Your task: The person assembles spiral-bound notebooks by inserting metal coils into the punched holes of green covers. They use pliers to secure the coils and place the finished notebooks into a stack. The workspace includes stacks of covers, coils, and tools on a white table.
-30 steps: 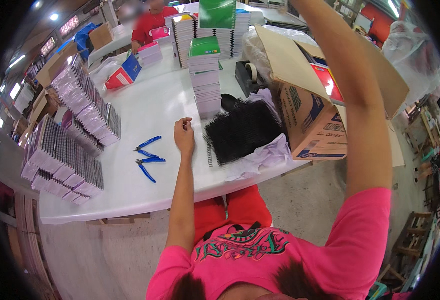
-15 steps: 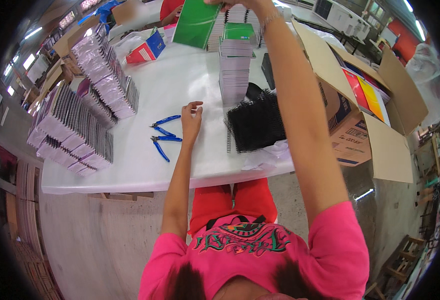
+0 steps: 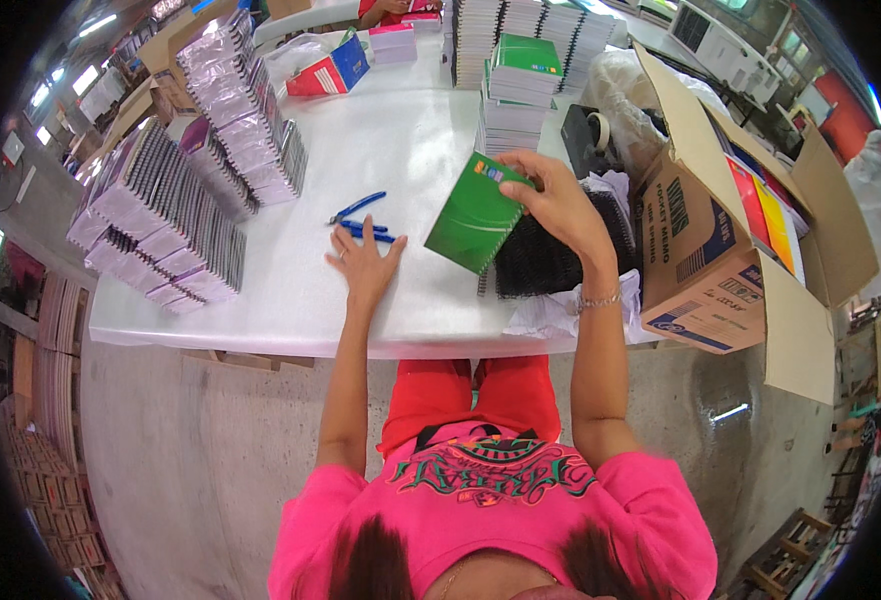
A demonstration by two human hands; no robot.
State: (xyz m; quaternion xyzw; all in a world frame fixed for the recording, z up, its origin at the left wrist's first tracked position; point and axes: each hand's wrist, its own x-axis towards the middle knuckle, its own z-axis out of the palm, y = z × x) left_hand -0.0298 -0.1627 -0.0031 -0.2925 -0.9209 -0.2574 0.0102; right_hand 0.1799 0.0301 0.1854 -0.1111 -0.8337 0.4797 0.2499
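A small green-covered notebook (image 3: pixel 472 215) is gripped at its upper right corner by my right hand (image 3: pixel 556 205), thumb on top. It tilts above the table, just left of a heap of black spiral binding coils (image 3: pixel 565 250). My left hand (image 3: pixel 365 262) lies with fingers spread on the white tabletop and holds nothing. Right at its fingertips are blue-handled pliers (image 3: pixel 364 205), partly hidden by the hand. Farther off stands a stack of loose green-topped notebooks (image 3: pixel 526 68).
Tall stacks of spiral-bound notebooks (image 3: pixel 165 215) stand at the left. An open cardboard box (image 3: pixel 705 260) with colourful covers is at the right. Crumpled white paper (image 3: pixel 550 312) lies by the front edge. A red and blue box (image 3: pixel 328 70) sits farther back, near another person's hands (image 3: pixel 392 8).
My right hand has brought the green notebook down from the far stacks toward me. My left hand has shifted slightly left and flattened, now covering part of the pliers.
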